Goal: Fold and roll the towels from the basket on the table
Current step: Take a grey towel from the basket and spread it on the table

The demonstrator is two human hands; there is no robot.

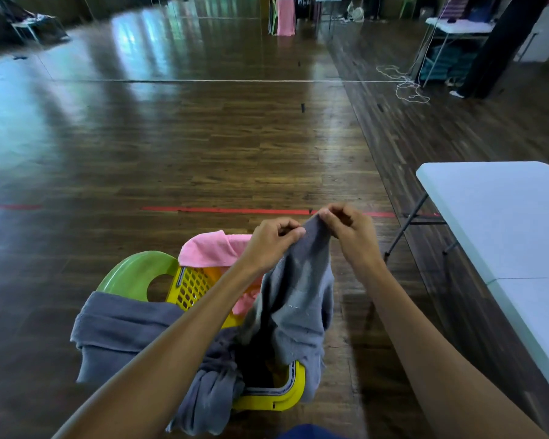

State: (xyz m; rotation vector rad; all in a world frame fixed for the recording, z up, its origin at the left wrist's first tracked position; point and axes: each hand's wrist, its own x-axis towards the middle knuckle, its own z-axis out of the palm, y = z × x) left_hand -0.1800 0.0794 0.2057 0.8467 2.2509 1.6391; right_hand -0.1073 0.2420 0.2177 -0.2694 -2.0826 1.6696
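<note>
Above the basket [187, 289], left hand [271, 240] and right hand [349, 229] pinch the grey towel [301, 296], hanging lengthwise downward.

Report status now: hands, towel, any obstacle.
Both hands, left and right, pinch grey towel over yellow basket. Table at right, bare. Nothing blocking.

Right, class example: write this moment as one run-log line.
stage: picking up towel | left hand: pinching grey towel edge | right hand: pinching same edge | basket: pink towel inside | table: bare
</note>
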